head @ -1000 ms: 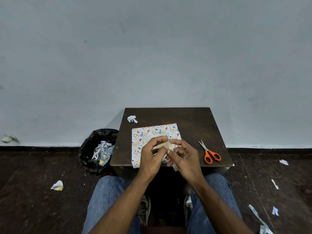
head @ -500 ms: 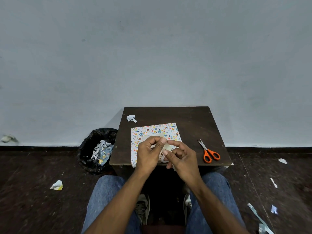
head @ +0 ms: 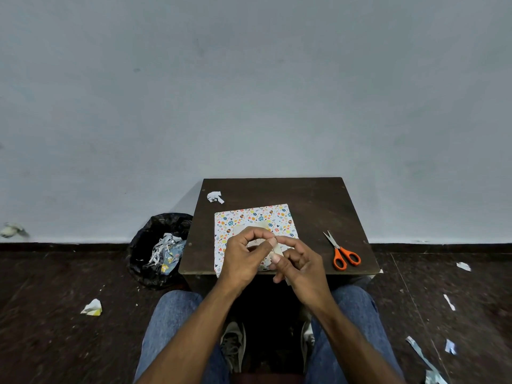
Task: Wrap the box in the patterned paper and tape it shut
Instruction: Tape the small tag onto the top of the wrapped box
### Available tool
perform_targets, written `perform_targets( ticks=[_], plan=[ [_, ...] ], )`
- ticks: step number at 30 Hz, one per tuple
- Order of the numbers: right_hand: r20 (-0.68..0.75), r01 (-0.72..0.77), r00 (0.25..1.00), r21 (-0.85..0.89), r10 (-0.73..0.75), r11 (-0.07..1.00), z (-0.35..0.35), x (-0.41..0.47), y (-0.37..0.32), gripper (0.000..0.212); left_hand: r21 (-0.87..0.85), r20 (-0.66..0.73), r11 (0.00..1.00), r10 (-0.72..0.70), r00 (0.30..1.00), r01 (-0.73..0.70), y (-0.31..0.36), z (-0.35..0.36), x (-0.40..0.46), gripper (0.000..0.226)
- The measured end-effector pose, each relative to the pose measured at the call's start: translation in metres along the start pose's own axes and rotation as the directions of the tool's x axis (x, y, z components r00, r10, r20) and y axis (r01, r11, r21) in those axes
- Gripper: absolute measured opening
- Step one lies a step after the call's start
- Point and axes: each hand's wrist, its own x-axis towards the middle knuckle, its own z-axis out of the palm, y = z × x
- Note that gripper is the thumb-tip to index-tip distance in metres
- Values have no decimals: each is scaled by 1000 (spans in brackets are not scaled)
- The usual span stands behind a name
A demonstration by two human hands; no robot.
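Left hand (head: 243, 256) — fingers curled, thumb and forefinger pinching one end of a pale strip of tape (head: 277, 249). Right hand (head: 300, 266) pinches the other end of the same strip between thumb and curled fingers. Both hands hover over the near right part of the wrapped box (head: 249, 220), which lies flat in patterned paper on the dark wooden table (head: 310, 200), its near edge at the table's front edge. Orange-handled scissors (head: 342, 252) lie to the right — well apart from the box. A white paper scrap (head: 214, 196) sits beyond the box's far left corner. A black bin (head: 158, 248) with paper offcuts stands on the floor, left of the table.
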Motion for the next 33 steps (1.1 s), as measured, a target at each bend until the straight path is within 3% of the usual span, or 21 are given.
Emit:
perform_targets(
  ticks=[10,14,17,21,25,30,33],
  plan=[
    [-112,-54,992,8,55,999,4,1,-7,22,-2,89,985,174,981,-174,11,5,-1,4],
    [-162,-24,987,1,24,1000,6,-1,-6,27,-42,52,993,113,992,-111,15,7,3,4],
    [-155,-11,988,-10,9,1000,5,-4,-4,21,-64,9,996,68,998,-67,15,6,4,2],
    [-195,-54,980,-19,50,998,5,-3,-1,10,-31,54,995,96,994,-94,19,8,-2,4],
    [-214,-57,975,-1,55,998,8,-4,-2,8,-44,8,999,12,1000,-12,21,8,-2,11],
    [-145,-64,987,48,71,997,9,-7,-8,38,29,135,999,-40,990,36,24,7,-5,33],
    [-121,-73,990,33,76,997,11,-8,-12,49,82,140,996,-33,990,22,28,7,-7,40]
  ],
)
